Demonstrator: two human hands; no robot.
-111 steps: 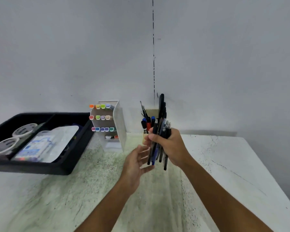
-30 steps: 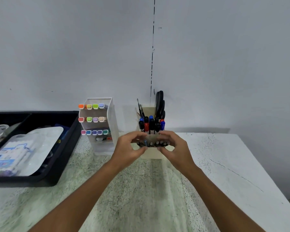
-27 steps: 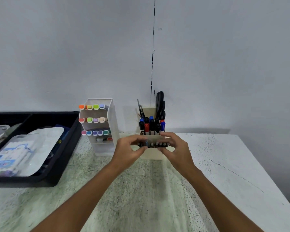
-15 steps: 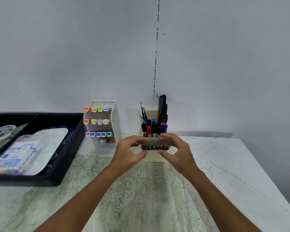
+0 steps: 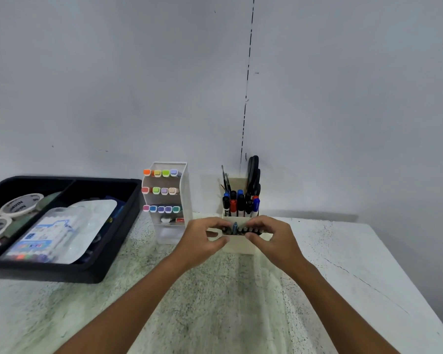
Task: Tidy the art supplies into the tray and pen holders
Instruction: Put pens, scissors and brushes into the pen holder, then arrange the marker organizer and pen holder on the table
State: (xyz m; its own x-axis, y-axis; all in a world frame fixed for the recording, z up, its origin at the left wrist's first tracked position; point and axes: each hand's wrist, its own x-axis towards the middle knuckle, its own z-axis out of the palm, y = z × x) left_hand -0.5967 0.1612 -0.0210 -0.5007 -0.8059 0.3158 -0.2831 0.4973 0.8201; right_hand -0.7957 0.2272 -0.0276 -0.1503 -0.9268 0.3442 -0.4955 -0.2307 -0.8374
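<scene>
A cream pen holder [image 5: 238, 246] stands at the back of the table. Its front compartment holds a row of dark pens [image 5: 241, 229], with one blue pen sticking up a little. My left hand [image 5: 202, 241] pinches the left end of that row and my right hand [image 5: 276, 238] pinches the right end. Thumbs and fingertips touch the pen tops. Behind them, the holder's back compartments carry several markers [image 5: 241, 204], black scissors [image 5: 253, 172] and thin brushes.
A white tiered rack [image 5: 184, 190] with coloured markers stands left of the holder. A black tray [image 5: 108, 254] at the left holds tape rolls [image 5: 21, 204], a plastic pen pack [image 5: 49, 233] and a palette. The table's right edge [image 5: 407, 297] runs diagonally.
Earlier my right hand held the pen bundle above the table; now the pens stand in the holder's front compartment. Over the last second both hands stay on the row, barely shifting.
</scene>
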